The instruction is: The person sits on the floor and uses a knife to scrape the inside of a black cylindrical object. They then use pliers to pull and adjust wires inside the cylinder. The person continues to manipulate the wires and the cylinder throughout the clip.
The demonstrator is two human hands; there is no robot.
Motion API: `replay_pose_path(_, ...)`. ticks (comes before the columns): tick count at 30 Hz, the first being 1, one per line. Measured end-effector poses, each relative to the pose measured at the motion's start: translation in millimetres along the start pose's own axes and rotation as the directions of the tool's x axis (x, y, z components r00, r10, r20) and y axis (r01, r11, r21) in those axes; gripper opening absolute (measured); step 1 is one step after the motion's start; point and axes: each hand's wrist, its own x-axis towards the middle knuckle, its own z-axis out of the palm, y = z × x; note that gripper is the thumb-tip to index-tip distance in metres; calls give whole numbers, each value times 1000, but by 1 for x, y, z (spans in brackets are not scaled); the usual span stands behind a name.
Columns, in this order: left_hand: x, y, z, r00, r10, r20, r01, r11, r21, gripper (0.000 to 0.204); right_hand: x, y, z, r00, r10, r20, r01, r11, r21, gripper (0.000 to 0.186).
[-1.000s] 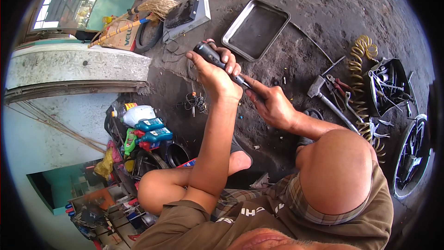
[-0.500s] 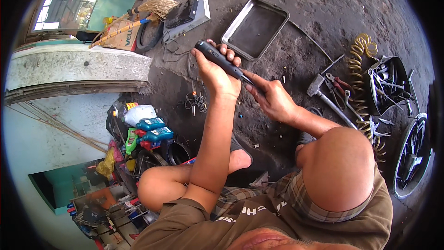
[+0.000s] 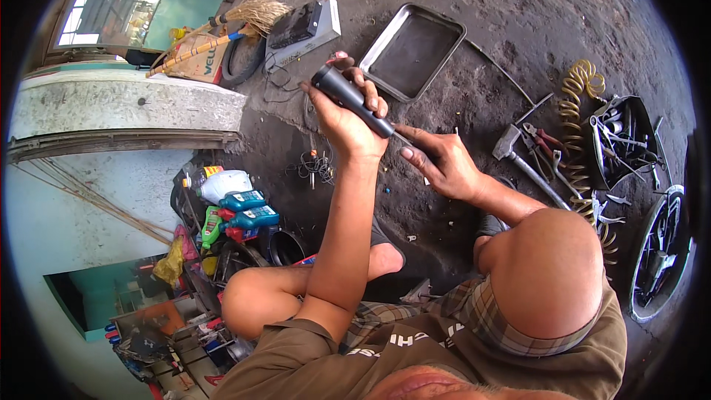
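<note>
My left hand (image 3: 348, 122) is wrapped round a black cylindrical tool (image 3: 348, 98), thick at its far end and narrower toward the right. From that narrower end a thin metal shaft (image 3: 402, 138) runs toward my right hand (image 3: 448, 167). The thumb and forefinger of my right hand are closed about the shaft; its tip is hidden there. The tool is tilted, held up over the dark ground in front of my knees. Its exact kind is not clear from here.
A metal tray (image 3: 415, 52) lies ahead on the dirt ground. To the right are a hammer (image 3: 507, 142), pliers (image 3: 538, 138), a coiled yellow hose (image 3: 574, 104), a tool bin (image 3: 626, 137) and a wheel-like rim (image 3: 655, 252). Bottles (image 3: 248, 216) and a wire bundle (image 3: 315, 167) are at left.
The tool has turned in my left hand, so the details on its side no longer show. My right hand has shifted slightly right along the shaft, its fingers straighter.
</note>
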Motion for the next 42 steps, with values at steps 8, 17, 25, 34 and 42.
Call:
replay_pose_path(8,4,1,2,996,67,-64,-61,995,80,81,2,12,2,951,-271,-150,236,947,-218,32)
replay_pose_path(17,0,1,8,998,65,-20,-65,998,-8,80,3,11,1,904,-357,-237,240,879,-411,34)
replay_pose_path(25,4,-1,6,995,93,-39,-91,994,59,79,3,3,-1,921,-299,-250,161,877,-454,30)
replay_pose_path(34,4,1,9,993,120,20,-121,989,86,74,5,2,-6,971,-182,-154,75,847,-526,22)
replay_pose_path(42,2,1,13,992,-104,69,87,972,218,60,3,19,-18,928,328,-178,-257,908,332,42)
